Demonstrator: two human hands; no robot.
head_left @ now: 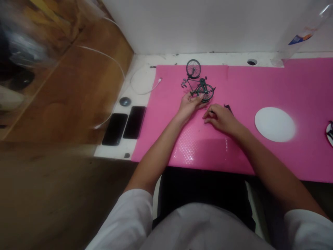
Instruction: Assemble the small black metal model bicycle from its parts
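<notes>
A small dark green model bicycle (199,81) lies on the pink mat (260,90), one wheel pointing toward the wall. My left hand (188,104) has its fingers closed on the bicycle's near wheel. My right hand (220,118) rests on the mat just to the right, fingers pinched on a thin tool whose tip points toward the bicycle. A small dark part (228,108) lies on the mat behind my right hand.
A white round disc (275,124) lies on the mat to the right. Two black phones (125,126) lie on the white desk at the left, near a white cable (142,91). A clear plastic bottle (299,34) stands at the back right.
</notes>
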